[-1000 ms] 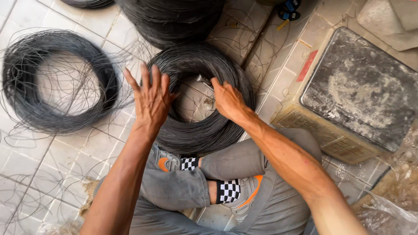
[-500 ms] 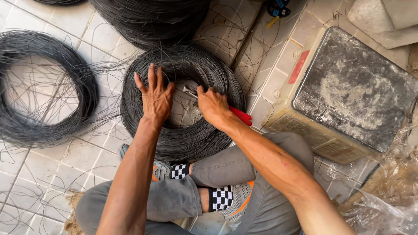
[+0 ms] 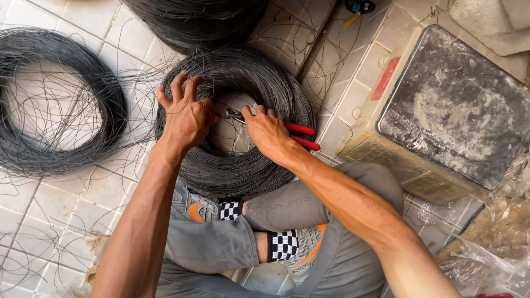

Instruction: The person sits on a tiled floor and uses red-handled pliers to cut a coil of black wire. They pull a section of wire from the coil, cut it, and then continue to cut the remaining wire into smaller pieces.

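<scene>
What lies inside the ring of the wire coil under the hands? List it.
Inside the middle wire coil shows pale floor tile and the metal jaws of red-handled pliers held by the right hand. The left hand covers the ring's left part.

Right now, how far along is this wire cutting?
Early, it seems. Done: red-handled pliers are in the right hand, jaws at the middle wire coil, while the left hand presses its rim. In hand: a cut at the coil's inner edge. Left: that coil looks whole, and the coil to the left and the one above lie untouched.
</scene>
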